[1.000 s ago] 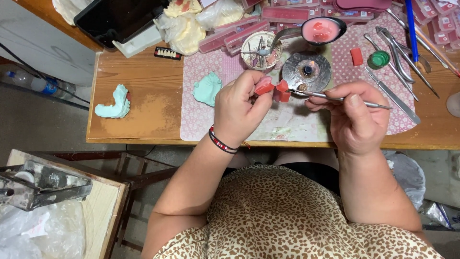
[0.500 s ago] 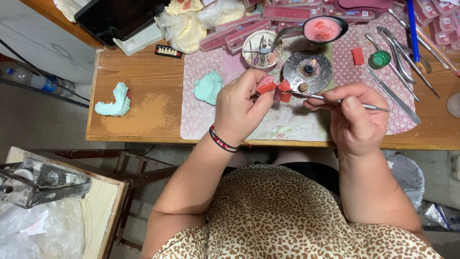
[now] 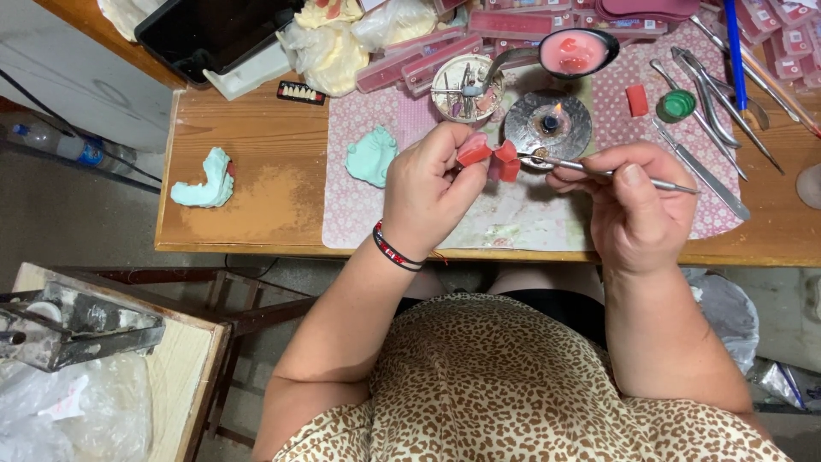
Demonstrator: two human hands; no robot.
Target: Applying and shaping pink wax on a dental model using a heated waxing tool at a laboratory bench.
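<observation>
Fingers (image 3: 466,141) of left hand (image 3: 423,192) pinched on red wax piece (image 3: 489,156), held above pink mat (image 3: 547,205) on desk (image 3: 248,180). Right hand (image 3: 637,210) closed around thin metal tool (image 3: 599,172), tip touching wax just beside lit burner (image 3: 547,121). Green cast (image 3: 370,156) lying near left hand, on mat.
</observation>
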